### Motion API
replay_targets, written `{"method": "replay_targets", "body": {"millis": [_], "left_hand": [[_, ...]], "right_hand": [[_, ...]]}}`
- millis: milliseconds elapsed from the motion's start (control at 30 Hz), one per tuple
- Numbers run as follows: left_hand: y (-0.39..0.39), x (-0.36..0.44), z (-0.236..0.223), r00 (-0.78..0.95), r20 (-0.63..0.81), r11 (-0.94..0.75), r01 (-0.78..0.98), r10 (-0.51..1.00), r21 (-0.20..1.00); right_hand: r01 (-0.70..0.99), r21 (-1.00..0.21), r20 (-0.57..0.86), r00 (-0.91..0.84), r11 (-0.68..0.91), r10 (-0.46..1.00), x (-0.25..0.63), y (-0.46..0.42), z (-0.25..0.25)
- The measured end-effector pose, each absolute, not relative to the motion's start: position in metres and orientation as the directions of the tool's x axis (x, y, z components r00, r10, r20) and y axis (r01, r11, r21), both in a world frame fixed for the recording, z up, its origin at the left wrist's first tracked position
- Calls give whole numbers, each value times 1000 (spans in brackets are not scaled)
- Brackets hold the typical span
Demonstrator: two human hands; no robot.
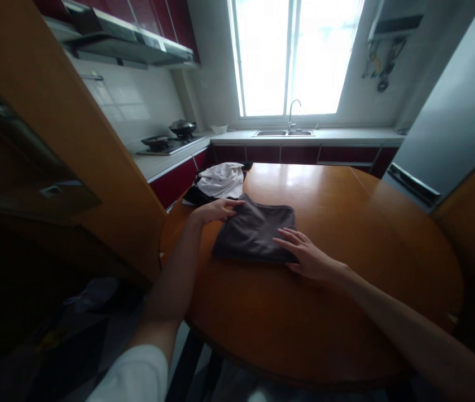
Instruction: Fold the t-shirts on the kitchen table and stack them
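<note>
A dark grey garment [256,229], folded into a rough rectangle, lies flat on the round wooden table [338,312]. At its upper left edge is my left hand [218,210], index finger stretched along the cloth and the thumb apart below it. My right hand [307,255] rests on the lower right corner with its fingers spread over the fabric and the thumb at the near edge. Just beyond my left hand sits a loose pile of clothes, a white garment [223,180] on top of black cloth [195,195].
A wooden cabinet or partition [107,151] stands close on the left. A fridge [442,111] is at the right. Behind the table runs a counter with a sink [283,133], and a stove [174,145] carries two pans.
</note>
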State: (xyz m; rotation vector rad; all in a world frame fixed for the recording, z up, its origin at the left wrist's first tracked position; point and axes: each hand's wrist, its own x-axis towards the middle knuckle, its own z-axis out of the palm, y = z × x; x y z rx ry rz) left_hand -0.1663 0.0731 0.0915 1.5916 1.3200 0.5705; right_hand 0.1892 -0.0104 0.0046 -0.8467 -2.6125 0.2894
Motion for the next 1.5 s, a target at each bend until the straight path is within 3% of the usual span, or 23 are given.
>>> {"method": "replay_targets", "body": {"millis": [400,933,1233,1333,1500], "left_hand": [[75,-185,85,245,-303,131,539,921,832],[86,-187,67,216,-362,134,666,907,734],[79,-183,75,216,-321,85,697,922,712],[79,-180,75,181,-350,95,761,919,642],[82,-173,73,104,-253,2,921,962,389]], "right_hand": [[474,-280,308,-779,835,546,188,-9,-3],[507,-266,216,-797,820,563,189,-10,-2],[496,-229,217,-813,837,541,188,-11,-1],[494,-249,211,-812,833,544,188,-11,-2],[492,-267,203,-812,828,548,186,-12,-7]]}}
